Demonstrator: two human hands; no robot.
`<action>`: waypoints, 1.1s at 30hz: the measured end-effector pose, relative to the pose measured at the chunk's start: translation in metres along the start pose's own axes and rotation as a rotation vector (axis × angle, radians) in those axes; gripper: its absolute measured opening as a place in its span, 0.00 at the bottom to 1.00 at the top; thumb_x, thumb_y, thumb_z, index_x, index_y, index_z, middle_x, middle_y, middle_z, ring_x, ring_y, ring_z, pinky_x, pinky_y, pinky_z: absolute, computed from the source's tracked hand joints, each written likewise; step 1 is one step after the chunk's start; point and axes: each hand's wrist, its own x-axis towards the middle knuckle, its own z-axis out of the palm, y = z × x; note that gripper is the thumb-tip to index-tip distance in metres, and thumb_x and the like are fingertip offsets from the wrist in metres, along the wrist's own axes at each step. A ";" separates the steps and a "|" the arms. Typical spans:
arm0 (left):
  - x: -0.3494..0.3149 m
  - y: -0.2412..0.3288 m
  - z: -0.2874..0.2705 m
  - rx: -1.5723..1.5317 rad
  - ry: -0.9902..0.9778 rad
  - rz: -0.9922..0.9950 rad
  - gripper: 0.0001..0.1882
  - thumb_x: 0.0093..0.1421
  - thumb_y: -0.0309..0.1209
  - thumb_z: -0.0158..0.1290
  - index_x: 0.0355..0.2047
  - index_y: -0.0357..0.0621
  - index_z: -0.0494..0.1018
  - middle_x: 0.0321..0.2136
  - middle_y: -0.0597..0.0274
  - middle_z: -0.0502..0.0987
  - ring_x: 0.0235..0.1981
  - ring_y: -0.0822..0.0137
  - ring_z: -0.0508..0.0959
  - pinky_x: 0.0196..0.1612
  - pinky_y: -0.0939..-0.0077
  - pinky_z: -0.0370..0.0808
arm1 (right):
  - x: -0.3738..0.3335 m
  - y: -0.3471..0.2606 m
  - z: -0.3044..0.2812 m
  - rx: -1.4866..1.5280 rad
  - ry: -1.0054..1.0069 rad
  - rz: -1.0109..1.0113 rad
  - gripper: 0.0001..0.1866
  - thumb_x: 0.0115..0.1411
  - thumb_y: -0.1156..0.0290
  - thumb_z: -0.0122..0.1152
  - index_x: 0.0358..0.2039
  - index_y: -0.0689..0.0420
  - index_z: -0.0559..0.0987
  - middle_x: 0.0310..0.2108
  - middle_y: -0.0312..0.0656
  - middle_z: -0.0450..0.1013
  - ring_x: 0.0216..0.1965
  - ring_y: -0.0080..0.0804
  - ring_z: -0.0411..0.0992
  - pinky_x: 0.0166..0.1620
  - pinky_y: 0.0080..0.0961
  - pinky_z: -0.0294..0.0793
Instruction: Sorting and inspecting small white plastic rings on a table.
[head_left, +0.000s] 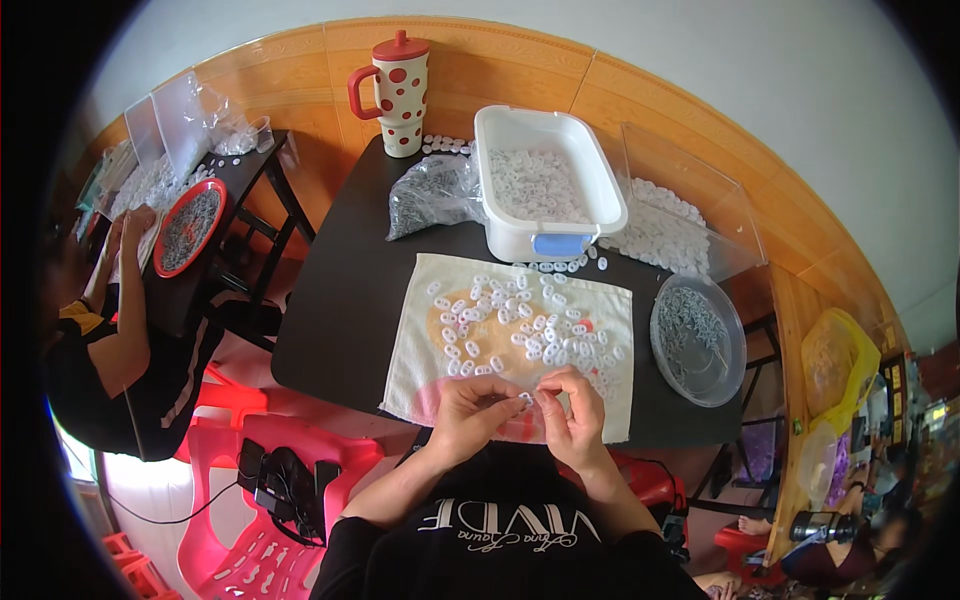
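My left hand (468, 412) pinches a small white oval piece (526, 398) between thumb and forefinger, over the near edge of a pale printed towel (405, 355). Close against it, my right hand (572, 412) has its thumb and forefinger pressed together at the same piece; whatever is between those fingertips is too small to make out. Many white oval pieces with two holes (480, 300) lie scattered over the towel just beyond my hands. To the right, a clear round bowl (738, 345) holds a heap of small grey metal parts (690, 325).
A white tub (500, 240) of white pieces stands at the back, beside a clear bag (435, 195) of grey parts and a spotted tumbler (402, 100). A clear bin (735, 240) lies behind right. Leftward, another person (120, 350) works near a red tray (220, 225).
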 end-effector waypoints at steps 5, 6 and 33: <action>0.000 -0.004 0.000 -0.012 -0.003 0.025 0.05 0.62 0.16 0.56 0.36 0.33 0.80 0.31 0.63 0.82 0.30 0.79 0.79 0.33 0.86 0.77 | 0.004 -0.003 0.002 -0.047 -0.024 -0.070 0.07 0.59 0.86 0.58 0.37 0.63 0.73 0.30 0.47 0.73 0.28 0.38 0.71 0.31 0.28 0.70; -0.001 -0.004 0.002 -0.050 -0.001 0.012 0.05 0.61 0.16 0.57 0.36 0.33 0.80 0.31 0.63 0.82 0.30 0.79 0.79 0.33 0.86 0.77 | 0.003 -0.001 0.004 -0.040 -0.012 -0.070 0.07 0.59 0.87 0.57 0.38 0.63 0.73 0.29 0.47 0.72 0.27 0.41 0.71 0.30 0.30 0.70; -0.004 -0.005 0.009 0.073 0.015 0.245 0.04 0.60 0.13 0.57 0.34 0.31 0.78 0.32 0.64 0.79 0.32 0.79 0.77 0.34 0.85 0.74 | -0.002 0.005 0.011 -0.207 0.060 -0.261 0.11 0.51 0.89 0.57 0.34 0.62 0.73 0.28 0.47 0.73 0.25 0.43 0.71 0.27 0.33 0.68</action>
